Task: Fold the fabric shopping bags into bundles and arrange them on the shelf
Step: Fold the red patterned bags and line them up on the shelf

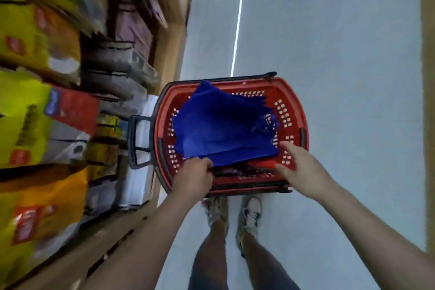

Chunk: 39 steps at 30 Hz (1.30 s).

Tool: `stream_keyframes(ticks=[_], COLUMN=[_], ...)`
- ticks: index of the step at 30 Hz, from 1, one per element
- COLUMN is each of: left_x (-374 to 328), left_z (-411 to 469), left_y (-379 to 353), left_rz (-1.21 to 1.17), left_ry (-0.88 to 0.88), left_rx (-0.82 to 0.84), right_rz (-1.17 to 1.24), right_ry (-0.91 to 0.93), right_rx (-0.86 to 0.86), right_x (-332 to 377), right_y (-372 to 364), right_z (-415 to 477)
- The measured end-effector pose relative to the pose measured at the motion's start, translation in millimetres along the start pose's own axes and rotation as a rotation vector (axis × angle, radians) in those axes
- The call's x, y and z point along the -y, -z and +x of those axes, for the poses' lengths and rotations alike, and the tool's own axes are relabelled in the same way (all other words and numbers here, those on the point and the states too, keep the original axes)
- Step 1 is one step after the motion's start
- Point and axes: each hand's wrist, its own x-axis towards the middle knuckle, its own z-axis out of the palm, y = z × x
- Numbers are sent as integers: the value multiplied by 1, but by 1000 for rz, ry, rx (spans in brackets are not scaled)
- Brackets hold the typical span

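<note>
Blue fabric shopping bags (219,125) in red plastic basket (286,92): our left hand (195,176) pinches the seven-o'clock corner, right hand (301,167) spread-fingered at five o'clock.

1. Plain deep blue all over the fabric bags (223,129).
2. Red on the basket (294,106), dotted with rows of small pale slots; black along its rim and the side handle (131,141).
3. Pale grey on the floor (329,42), crossed by one thin white line (239,19).
4. Bright yellow with red labels on the blurred packets (26,113); brown on the shelf (117,235).
5. White and grey with dark marks on the shoes (251,212).
</note>
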Motion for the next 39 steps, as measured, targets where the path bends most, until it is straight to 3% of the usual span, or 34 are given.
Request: stream_keyframes(ticks=[8, 14, 18, 20, 25, 29, 32, 33, 37, 39], left_x=[45, 56, 55, 47, 35, 25, -2, -15, -83, -111], left_z=[130, 154, 156, 151, 125, 89, 45, 27, -48, -77], left_y=[-146, -180, -165, -142, -67, -9, 32, 43, 76, 87], left_rz=[95, 180, 169, 116, 38, -67, -229, -316, -647, -721], left_ry=[-12, -75, -39, -45, -158, -44, -50, -94, -158, -162], left_rx=[374, 429, 253, 109, -248, -563, -650, -588, -52, -32], right_rz=[-220, -292, -308, -279, 32, 346, 509, 557, 764, 909], right_ry=[-76, -100, -161, -131, -27, 52, 94, 102, -12, -47], right_rx=[317, 429, 395, 236, -160, -242, -330, -347, -300, -168], right_x=[-77, -92, -93, -87, -59, -14, 33, 49, 108, 139], right_y=[-141, -162, -161, -148, -81, -18, 21, 34, 77, 92], right_z=[126, 168, 169, 162, 126, 89, 59, 50, 9, -18])
